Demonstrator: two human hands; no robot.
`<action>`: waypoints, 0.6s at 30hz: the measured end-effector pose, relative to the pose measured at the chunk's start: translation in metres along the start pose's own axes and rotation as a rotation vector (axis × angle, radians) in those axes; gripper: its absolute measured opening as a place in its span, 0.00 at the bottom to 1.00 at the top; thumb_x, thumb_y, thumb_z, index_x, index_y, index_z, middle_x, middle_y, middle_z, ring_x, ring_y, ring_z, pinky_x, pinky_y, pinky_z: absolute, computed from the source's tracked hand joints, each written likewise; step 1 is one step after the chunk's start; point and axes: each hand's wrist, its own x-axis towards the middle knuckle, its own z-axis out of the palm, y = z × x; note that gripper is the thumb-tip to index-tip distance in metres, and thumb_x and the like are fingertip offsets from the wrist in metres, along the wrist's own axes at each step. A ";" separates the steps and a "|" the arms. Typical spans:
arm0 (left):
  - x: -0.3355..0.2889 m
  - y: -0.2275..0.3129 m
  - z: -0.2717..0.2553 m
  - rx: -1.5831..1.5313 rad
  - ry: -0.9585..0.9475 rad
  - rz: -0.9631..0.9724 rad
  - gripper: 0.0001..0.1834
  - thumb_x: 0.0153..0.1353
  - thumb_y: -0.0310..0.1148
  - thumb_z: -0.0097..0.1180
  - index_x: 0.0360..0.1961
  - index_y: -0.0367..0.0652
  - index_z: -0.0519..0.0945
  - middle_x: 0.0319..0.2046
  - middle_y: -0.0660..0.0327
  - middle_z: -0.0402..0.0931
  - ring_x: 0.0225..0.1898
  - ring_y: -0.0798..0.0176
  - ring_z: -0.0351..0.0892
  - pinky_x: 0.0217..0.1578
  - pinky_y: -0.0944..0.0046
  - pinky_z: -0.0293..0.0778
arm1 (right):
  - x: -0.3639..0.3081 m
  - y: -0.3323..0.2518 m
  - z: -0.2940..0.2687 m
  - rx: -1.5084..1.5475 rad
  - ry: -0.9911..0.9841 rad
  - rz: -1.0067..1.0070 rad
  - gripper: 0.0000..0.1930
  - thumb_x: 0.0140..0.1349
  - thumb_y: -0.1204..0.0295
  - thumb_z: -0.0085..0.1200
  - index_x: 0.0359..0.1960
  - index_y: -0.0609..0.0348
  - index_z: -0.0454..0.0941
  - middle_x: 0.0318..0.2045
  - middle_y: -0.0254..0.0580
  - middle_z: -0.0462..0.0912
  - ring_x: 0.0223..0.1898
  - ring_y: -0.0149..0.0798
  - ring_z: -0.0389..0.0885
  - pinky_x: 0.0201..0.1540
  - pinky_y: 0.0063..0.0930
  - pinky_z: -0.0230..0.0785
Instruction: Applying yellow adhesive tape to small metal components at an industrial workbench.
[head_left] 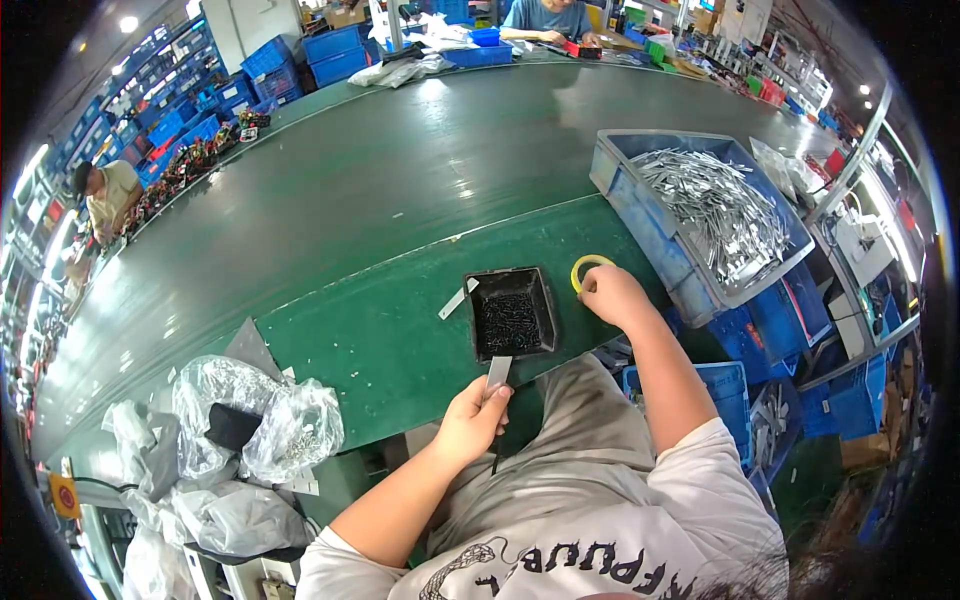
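Note:
My left hand (472, 420) is closed around a flat grey metal strip (499, 370), its upper end reaching the near rim of a black square tray (548, 310). Inside that tray lie many small black pieces (508, 322), too small to name surely. Below the left fist pokes a thin dark end, which I cannot make out. My right hand (612, 296) has its fingers closed on the edge of a yellow tape roll (577, 270) on the green table, right of the tray. A second pale metal strip (458, 299) lies flat, partly beside the tray's left wall.
A large blue-grey bin (650, 230) full of shiny metal strips (715, 205) stands on the right. Clear plastic bags (225, 410) crowd the left. Beyond the green table (390, 370) runs a dark conveyor belt (400, 170), with people at work across it and far left.

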 end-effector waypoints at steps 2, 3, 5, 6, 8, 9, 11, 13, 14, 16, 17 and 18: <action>-0.003 -0.001 0.001 -0.026 0.005 0.006 0.09 0.73 0.35 0.48 0.41 0.41 0.74 0.23 0.67 0.71 0.23 0.74 0.69 0.25 0.71 0.70 | -0.011 0.006 0.003 0.035 0.010 -0.007 0.10 0.58 0.66 0.62 0.35 0.60 0.82 0.34 0.50 0.84 0.38 0.50 0.83 0.42 0.41 0.74; -0.006 0.003 0.001 -0.051 0.012 -0.027 0.08 0.71 0.35 0.51 0.40 0.41 0.74 0.23 0.67 0.72 0.22 0.74 0.71 0.25 0.71 0.70 | -0.022 0.004 0.003 0.217 0.089 -0.045 0.09 0.59 0.68 0.61 0.36 0.62 0.81 0.33 0.47 0.84 0.36 0.44 0.83 0.40 0.36 0.74; -0.009 0.008 0.000 -0.086 0.023 -0.071 0.07 0.70 0.34 0.53 0.40 0.42 0.74 0.24 0.66 0.73 0.22 0.74 0.72 0.24 0.71 0.71 | -0.045 0.009 0.009 0.582 0.174 -0.087 0.07 0.62 0.73 0.58 0.37 0.66 0.78 0.33 0.40 0.83 0.34 0.29 0.80 0.38 0.26 0.72; -0.011 0.008 0.001 -0.099 0.012 -0.067 0.06 0.68 0.32 0.56 0.39 0.42 0.74 0.23 0.66 0.74 0.21 0.73 0.73 0.23 0.70 0.71 | -0.059 0.009 0.009 0.835 0.125 -0.136 0.06 0.65 0.75 0.55 0.39 0.65 0.76 0.35 0.40 0.83 0.37 0.29 0.80 0.42 0.25 0.72; -0.016 0.017 0.005 -0.129 0.009 -0.080 0.07 0.63 0.28 0.62 0.35 0.42 0.74 0.22 0.67 0.76 0.21 0.73 0.75 0.22 0.71 0.71 | -0.092 -0.002 0.006 1.107 0.070 -0.173 0.05 0.67 0.75 0.52 0.41 0.63 0.75 0.36 0.40 0.83 0.38 0.29 0.80 0.46 0.24 0.71; -0.020 0.022 0.008 -0.164 0.003 -0.061 0.07 0.63 0.27 0.61 0.33 0.43 0.74 0.22 0.67 0.76 0.20 0.73 0.74 0.22 0.71 0.70 | -0.107 -0.008 0.005 1.108 0.044 -0.147 0.05 0.67 0.75 0.52 0.41 0.63 0.75 0.36 0.40 0.83 0.38 0.29 0.80 0.46 0.24 0.71; -0.023 0.029 0.013 -0.220 -0.040 0.009 0.07 0.63 0.25 0.60 0.30 0.43 0.73 0.21 0.67 0.75 0.20 0.74 0.73 0.22 0.71 0.69 | -0.136 -0.019 0.004 1.205 -0.038 -0.299 0.07 0.68 0.74 0.53 0.43 0.64 0.74 0.36 0.40 0.83 0.38 0.29 0.79 0.47 0.23 0.70; -0.027 0.014 0.014 -0.266 -0.092 0.119 0.05 0.62 0.22 0.60 0.36 0.39 0.76 0.22 0.72 0.71 0.22 0.79 0.66 0.22 0.73 0.61 | -0.155 -0.026 0.011 1.147 -0.082 -0.322 0.08 0.68 0.72 0.55 0.42 0.64 0.74 0.36 0.40 0.83 0.38 0.29 0.79 0.47 0.23 0.70; -0.031 0.014 0.016 -0.270 -0.083 0.094 0.05 0.62 0.22 0.60 0.36 0.39 0.76 0.22 0.72 0.71 0.22 0.79 0.66 0.22 0.73 0.61 | -0.160 -0.032 0.009 1.076 -0.101 -0.384 0.09 0.67 0.71 0.56 0.42 0.63 0.75 0.37 0.39 0.83 0.39 0.29 0.78 0.47 0.23 0.69; -0.035 0.023 0.019 -0.282 -0.145 0.229 0.03 0.62 0.21 0.60 0.33 0.37 0.78 0.24 0.71 0.72 0.25 0.78 0.67 0.25 0.73 0.62 | -0.165 -0.041 0.002 0.838 -0.139 -0.451 0.08 0.65 0.72 0.58 0.41 0.63 0.76 0.38 0.40 0.83 0.39 0.30 0.77 0.46 0.25 0.68; -0.034 0.025 0.019 -0.277 -0.177 0.274 0.03 0.62 0.21 0.60 0.31 0.35 0.79 0.28 0.69 0.74 0.28 0.78 0.68 0.28 0.73 0.64 | -0.165 -0.041 0.010 0.872 -0.112 -0.524 0.07 0.65 0.73 0.58 0.41 0.63 0.76 0.38 0.40 0.83 0.38 0.31 0.77 0.45 0.26 0.67; -0.036 0.026 0.021 -0.273 -0.169 0.268 0.03 0.62 0.21 0.60 0.31 0.35 0.79 0.28 0.69 0.74 0.28 0.78 0.68 0.28 0.73 0.64 | -0.165 -0.042 0.016 0.906 -0.081 -0.598 0.07 0.64 0.74 0.58 0.40 0.63 0.76 0.38 0.40 0.83 0.38 0.31 0.76 0.44 0.27 0.67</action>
